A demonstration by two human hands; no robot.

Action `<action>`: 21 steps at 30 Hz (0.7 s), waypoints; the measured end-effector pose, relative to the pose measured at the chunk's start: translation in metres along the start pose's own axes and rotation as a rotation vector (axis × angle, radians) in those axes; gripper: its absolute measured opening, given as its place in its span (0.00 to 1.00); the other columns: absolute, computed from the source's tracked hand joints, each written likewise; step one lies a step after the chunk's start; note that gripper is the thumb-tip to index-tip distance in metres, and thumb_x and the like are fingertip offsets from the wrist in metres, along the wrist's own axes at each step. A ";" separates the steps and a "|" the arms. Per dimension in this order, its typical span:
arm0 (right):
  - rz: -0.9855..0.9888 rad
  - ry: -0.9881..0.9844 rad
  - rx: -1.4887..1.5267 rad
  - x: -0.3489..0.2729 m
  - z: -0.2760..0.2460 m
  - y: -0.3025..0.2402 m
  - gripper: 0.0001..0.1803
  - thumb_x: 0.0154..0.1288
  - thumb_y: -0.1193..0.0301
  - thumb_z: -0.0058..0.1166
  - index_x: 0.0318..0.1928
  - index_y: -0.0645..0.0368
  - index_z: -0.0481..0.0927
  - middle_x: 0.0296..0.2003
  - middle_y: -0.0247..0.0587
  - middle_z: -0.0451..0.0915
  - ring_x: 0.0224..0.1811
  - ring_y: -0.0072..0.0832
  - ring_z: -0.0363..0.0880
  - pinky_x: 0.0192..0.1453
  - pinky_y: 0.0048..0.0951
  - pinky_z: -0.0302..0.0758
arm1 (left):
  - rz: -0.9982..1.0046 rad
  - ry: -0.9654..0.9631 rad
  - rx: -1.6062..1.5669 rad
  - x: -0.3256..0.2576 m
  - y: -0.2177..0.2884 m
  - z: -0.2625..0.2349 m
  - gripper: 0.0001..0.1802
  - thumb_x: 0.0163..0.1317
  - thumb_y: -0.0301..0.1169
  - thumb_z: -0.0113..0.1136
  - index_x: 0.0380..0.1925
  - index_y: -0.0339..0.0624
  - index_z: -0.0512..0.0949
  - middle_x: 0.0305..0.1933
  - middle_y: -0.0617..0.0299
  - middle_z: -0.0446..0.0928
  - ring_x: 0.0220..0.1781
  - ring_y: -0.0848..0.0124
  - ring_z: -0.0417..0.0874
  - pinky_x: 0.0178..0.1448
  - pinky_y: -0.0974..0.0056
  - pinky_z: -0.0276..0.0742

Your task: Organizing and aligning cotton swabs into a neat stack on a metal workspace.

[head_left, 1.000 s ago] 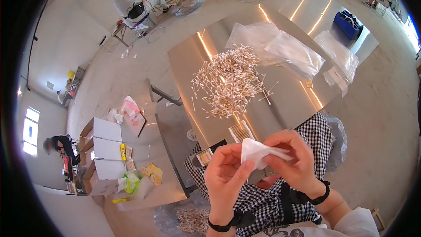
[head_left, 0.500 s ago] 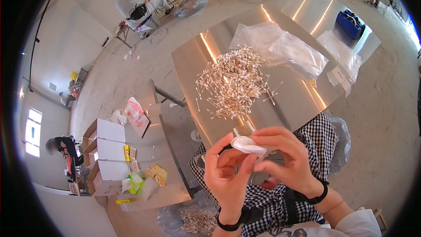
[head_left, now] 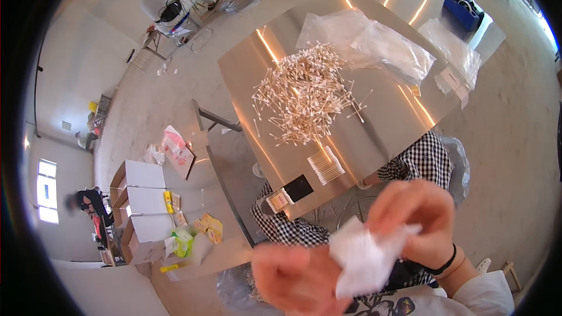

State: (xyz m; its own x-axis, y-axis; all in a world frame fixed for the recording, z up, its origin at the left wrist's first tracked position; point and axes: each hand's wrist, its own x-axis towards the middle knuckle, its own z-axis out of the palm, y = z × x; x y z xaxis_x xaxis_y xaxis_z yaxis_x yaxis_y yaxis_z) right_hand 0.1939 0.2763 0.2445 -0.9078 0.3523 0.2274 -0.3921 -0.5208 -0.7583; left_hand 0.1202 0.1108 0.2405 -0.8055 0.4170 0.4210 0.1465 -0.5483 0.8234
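A thin white sheet, like a tissue [head_left: 363, 260], hangs blurred in front of my lap. My right hand [head_left: 418, 216] pinches its upper right part, fingers closed. Low and to the left, my left hand [head_left: 295, 275] lies by the sheet's lower edge, too smeared to show whether it grips it. Beyond them on the metal table [head_left: 374, 134], a neat row of cotton swabs [head_left: 326, 165] lies close to the near edge. Beside it are a black square [head_left: 299, 188] and a small box [head_left: 279, 200]. A large loose pile of cotton swabs [head_left: 304, 90] spreads farther back.
Clear plastic bags [head_left: 389, 50] lie at the back right of the table, with a blue tape dispenser [head_left: 462, 11] beyond. On a lower table at left stand white cartons [head_left: 146, 202] beside yellow packets [head_left: 209, 228]. A person [head_left: 170, 6] sits at the far left.
Both hands have come nearer and lower, off the table edge. The white sheet has opened out from a cupped shape. The swab row, black square and small box now show uncovered.
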 end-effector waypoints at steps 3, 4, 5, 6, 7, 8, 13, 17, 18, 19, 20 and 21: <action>-0.114 -0.164 0.043 -0.001 0.000 -0.019 0.08 0.61 0.82 0.64 0.40 0.73 0.84 0.44 0.59 0.84 0.47 0.42 0.85 0.55 0.36 0.79 | 0.105 -0.238 -0.176 -0.009 -0.024 -0.029 0.32 0.55 0.22 0.61 0.62 0.24 0.68 0.44 0.47 0.82 0.39 0.60 0.85 0.44 0.56 0.85; -0.174 -0.144 0.082 -0.006 0.005 -0.014 0.07 0.61 0.80 0.65 0.38 0.72 0.82 0.39 0.60 0.83 0.39 0.43 0.85 0.49 0.37 0.82 | 0.110 -0.233 -0.189 -0.011 -0.026 -0.030 0.32 0.55 0.22 0.61 0.61 0.25 0.68 0.44 0.48 0.82 0.39 0.61 0.85 0.44 0.56 0.85; -0.234 -0.124 0.121 -0.011 0.008 -0.010 0.07 0.62 0.79 0.66 0.35 0.71 0.81 0.34 0.62 0.83 0.32 0.44 0.86 0.42 0.39 0.85 | 0.117 -0.228 -0.203 -0.013 -0.028 -0.029 0.31 0.56 0.22 0.60 0.61 0.25 0.68 0.44 0.48 0.82 0.38 0.61 0.85 0.44 0.57 0.85; -0.236 -0.117 0.115 -0.008 0.009 -0.012 0.07 0.62 0.79 0.66 0.35 0.71 0.81 0.34 0.62 0.83 0.32 0.44 0.86 0.42 0.39 0.85 | 0.122 -0.228 -0.220 -0.013 -0.030 -0.027 0.30 0.56 0.23 0.60 0.61 0.26 0.68 0.44 0.49 0.82 0.38 0.61 0.85 0.44 0.57 0.84; -0.279 -0.222 0.064 -0.004 0.009 -0.017 0.06 0.65 0.78 0.64 0.37 0.69 0.81 0.36 0.57 0.82 0.33 0.38 0.85 0.42 0.32 0.84 | 0.128 -0.227 -0.236 -0.013 -0.031 -0.025 0.29 0.57 0.23 0.60 0.60 0.27 0.68 0.44 0.49 0.82 0.38 0.62 0.85 0.45 0.57 0.84; -0.320 -0.328 0.013 -0.001 0.009 -0.021 0.05 0.68 0.76 0.61 0.38 0.66 0.80 0.39 0.53 0.81 0.35 0.32 0.83 0.41 0.25 0.82 | 0.136 -0.225 -0.250 -0.013 -0.031 -0.023 0.29 0.57 0.23 0.60 0.60 0.27 0.68 0.44 0.50 0.82 0.38 0.62 0.85 0.45 0.57 0.84; -0.448 -0.258 0.063 0.004 0.021 -0.006 0.07 0.66 0.78 0.62 0.41 0.70 0.81 0.40 0.56 0.81 0.38 0.33 0.85 0.43 0.24 0.83 | 0.181 -0.220 -0.304 -0.011 -0.033 -0.017 0.25 0.60 0.24 0.59 0.58 0.31 0.69 0.44 0.52 0.83 0.38 0.64 0.84 0.45 0.59 0.83; -0.682 -0.134 0.196 0.000 0.034 0.024 0.07 0.67 0.77 0.61 0.41 0.70 0.81 0.41 0.56 0.81 0.37 0.32 0.85 0.43 0.25 0.84 | 0.231 -0.209 -0.341 -0.010 -0.034 -0.011 0.22 0.62 0.26 0.59 0.56 0.33 0.69 0.44 0.54 0.83 0.38 0.66 0.84 0.46 0.60 0.82; -0.681 -0.140 0.196 -0.001 0.031 0.020 0.07 0.67 0.77 0.61 0.41 0.70 0.81 0.41 0.56 0.81 0.37 0.32 0.85 0.43 0.25 0.84 | 0.246 -0.203 -0.351 -0.011 -0.035 -0.009 0.22 0.62 0.26 0.58 0.56 0.34 0.69 0.44 0.54 0.83 0.38 0.67 0.84 0.46 0.61 0.82; -0.597 -0.189 0.136 0.000 0.027 0.009 0.07 0.68 0.76 0.61 0.41 0.70 0.80 0.42 0.55 0.81 0.37 0.32 0.85 0.43 0.25 0.84 | 0.261 -0.194 -0.361 -0.011 -0.035 -0.007 0.21 0.63 0.26 0.58 0.55 0.35 0.69 0.44 0.55 0.83 0.38 0.67 0.84 0.46 0.61 0.81; -0.513 -0.238 0.075 0.001 0.025 0.002 0.08 0.68 0.76 0.61 0.42 0.70 0.80 0.42 0.55 0.80 0.36 0.31 0.84 0.42 0.25 0.83 | 0.276 -0.186 -0.372 -0.012 -0.036 -0.005 0.20 0.63 0.26 0.58 0.55 0.35 0.69 0.44 0.55 0.83 0.38 0.67 0.83 0.46 0.61 0.81; -0.510 -0.244 0.073 0.002 0.025 0.003 0.08 0.68 0.76 0.61 0.42 0.70 0.80 0.42 0.55 0.80 0.36 0.31 0.84 0.42 0.25 0.83 | 0.291 -0.177 -0.384 -0.012 -0.037 -0.003 0.20 0.64 0.27 0.58 0.55 0.36 0.69 0.44 0.56 0.83 0.38 0.68 0.83 0.46 0.62 0.81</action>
State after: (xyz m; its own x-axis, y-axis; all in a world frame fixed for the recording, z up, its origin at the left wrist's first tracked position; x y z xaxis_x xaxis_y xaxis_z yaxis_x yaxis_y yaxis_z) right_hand 0.1875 0.2558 0.2583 -0.6058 0.3880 0.6946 -0.7910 -0.3874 -0.4735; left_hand 0.1227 0.1239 0.2033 -0.6483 0.3057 0.6974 0.1020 -0.8728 0.4774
